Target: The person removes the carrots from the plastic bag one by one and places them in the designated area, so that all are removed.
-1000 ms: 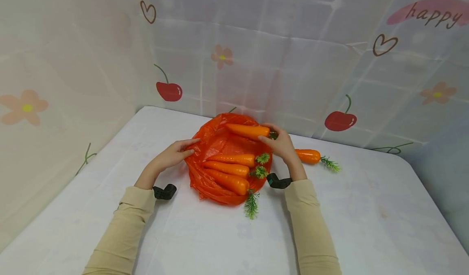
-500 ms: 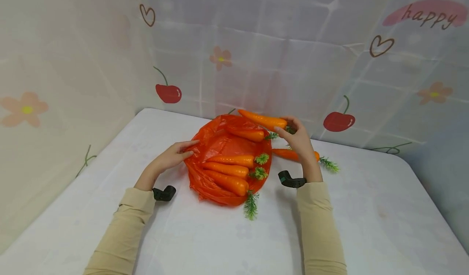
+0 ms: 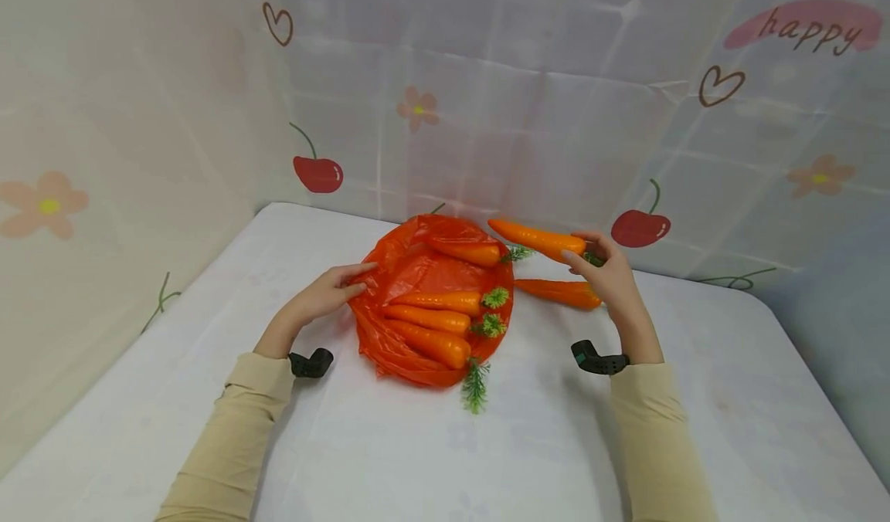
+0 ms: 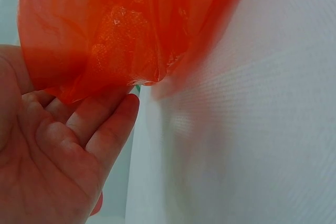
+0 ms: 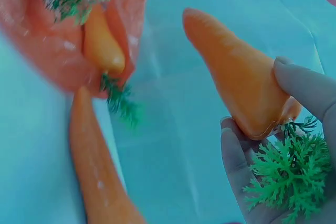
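Observation:
A crumpled orange-red plastic bag (image 3: 424, 273) lies with its mouth spread, several orange carrots with green tops inside. At its left rim my left hand (image 3: 321, 298) pinches the film; the left wrist view shows the thin bag (image 4: 115, 24) over the fingers. My right hand (image 3: 610, 275) holds a carrot (image 3: 537, 238) by its thick end between thumb and fingers, raised to the right of the bag. Its tip points left, and its leafy top (image 5: 291, 174) hangs against the palm in the right wrist view. Below it another carrot (image 3: 556, 292) lies on the table, its leaves mostly hidden.
A white cloth covers the table (image 3: 445, 460). Behind stands a pale curtain (image 3: 528, 120) printed with cherries, flowers and hearts, close to the table's back edge. One carrot's green top (image 3: 475, 387) hangs over the bag's front rim.
My right hand has lifted a carrot out of the back of the bag and carried it right, over the carrot on the table. The left hand stays at the bag's rim.

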Tool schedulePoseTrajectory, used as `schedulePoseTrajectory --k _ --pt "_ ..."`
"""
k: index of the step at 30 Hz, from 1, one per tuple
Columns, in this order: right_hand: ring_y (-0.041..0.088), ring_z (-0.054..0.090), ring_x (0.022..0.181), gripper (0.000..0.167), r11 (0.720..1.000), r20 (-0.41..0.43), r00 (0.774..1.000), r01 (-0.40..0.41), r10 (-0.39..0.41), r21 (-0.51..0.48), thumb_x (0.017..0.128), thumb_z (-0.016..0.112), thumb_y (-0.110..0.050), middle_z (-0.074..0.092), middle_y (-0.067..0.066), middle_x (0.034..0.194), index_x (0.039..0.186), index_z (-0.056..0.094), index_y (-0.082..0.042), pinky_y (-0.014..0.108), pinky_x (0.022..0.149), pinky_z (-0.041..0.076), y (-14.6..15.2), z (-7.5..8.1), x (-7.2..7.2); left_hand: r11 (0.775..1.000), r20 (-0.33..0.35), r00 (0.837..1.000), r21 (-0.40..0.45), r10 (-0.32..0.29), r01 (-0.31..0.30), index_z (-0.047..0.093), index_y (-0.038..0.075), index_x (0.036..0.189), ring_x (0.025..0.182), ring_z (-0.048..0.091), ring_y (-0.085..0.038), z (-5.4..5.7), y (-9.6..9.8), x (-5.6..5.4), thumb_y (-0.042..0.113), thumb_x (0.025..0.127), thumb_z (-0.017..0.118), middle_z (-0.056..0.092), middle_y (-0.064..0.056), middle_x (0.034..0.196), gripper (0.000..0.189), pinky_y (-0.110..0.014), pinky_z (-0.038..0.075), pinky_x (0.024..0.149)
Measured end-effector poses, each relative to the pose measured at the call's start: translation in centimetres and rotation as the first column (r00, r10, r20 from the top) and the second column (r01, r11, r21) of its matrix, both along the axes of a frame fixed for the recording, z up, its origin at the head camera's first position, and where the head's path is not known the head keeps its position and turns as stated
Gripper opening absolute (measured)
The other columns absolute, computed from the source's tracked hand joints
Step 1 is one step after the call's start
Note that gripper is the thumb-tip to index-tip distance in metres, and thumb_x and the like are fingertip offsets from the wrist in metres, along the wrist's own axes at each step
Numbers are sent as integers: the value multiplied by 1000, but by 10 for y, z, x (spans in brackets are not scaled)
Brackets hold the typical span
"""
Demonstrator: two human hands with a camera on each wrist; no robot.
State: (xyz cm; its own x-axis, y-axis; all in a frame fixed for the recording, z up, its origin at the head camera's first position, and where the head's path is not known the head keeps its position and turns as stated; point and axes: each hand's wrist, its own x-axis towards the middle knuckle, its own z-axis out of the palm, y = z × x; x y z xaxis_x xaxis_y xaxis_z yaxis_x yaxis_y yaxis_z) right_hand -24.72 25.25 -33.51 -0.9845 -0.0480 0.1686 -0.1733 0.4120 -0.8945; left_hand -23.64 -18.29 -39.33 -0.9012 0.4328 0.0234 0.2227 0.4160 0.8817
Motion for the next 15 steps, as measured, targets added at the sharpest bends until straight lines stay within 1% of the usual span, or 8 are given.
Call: schedulePoseTrajectory --k 6,9,11,13,14,15 --pt "25 49 100 61 998 53 998 36 -39 52 90 60 -38 48 15 125 137 41 -4 23 82 47 26 -8 15 1000 -10 1000 -11 8 -8 39 -2 140 124 38 -36 0 0 -1 4 96 46 38 -24 140 45 -49 33 100" --pt "26 45 104 62 995 90 994 47 -54 83 91 58 -39 46 18 128 138 38 -3 31 89 45 40 -14 21 1000 -6 1000 -7 4 -4 38 -3 140 125 37 -37 2 1 0 4 96 46 37 -25 140 45 -49 32 101" --pt "22 48 102 58 995 103 993 50 -59 85 90 59 -42 49 13 125 137 41 -11 28 88 45 54 -28 20 1000 -5 1000 -6 3 -3 38 -3 140 125 36 -37 2 1 1 4 96 45 36 -25 140 45 -49 32 101" --pt "22 49 101 58 996 129 990 45 -56 83 90 59 -41 49 14 124 137 41 -10 26 87 46 61 -33 23 1000 -3 1000 -8 1 -1 38 -3 140 125 36 -37 2 1 1 4 96 45 36 -25 140 45 -49 32 101" --pt "21 51 100 59 996 134 990 43 -53 80 90 59 -42 49 14 124 136 41 -10 22 85 46 65 -36 25 1000 1 1000 -7 1 -1 38 -4 140 125 36 -38 5 2 3 3 96 45 36 -26 140 45 -50 32 100" --pt "18 52 98 61 996 138 989 43 -53 73 88 60 -46 49 13 122 135 42 -12 18 81 46 72 -44 24 1000 4 1000 -9 2 -2 37 -4 140 125 36 -38 5 2 4 3 96 45 36 -26 140 45 -50 32 101"
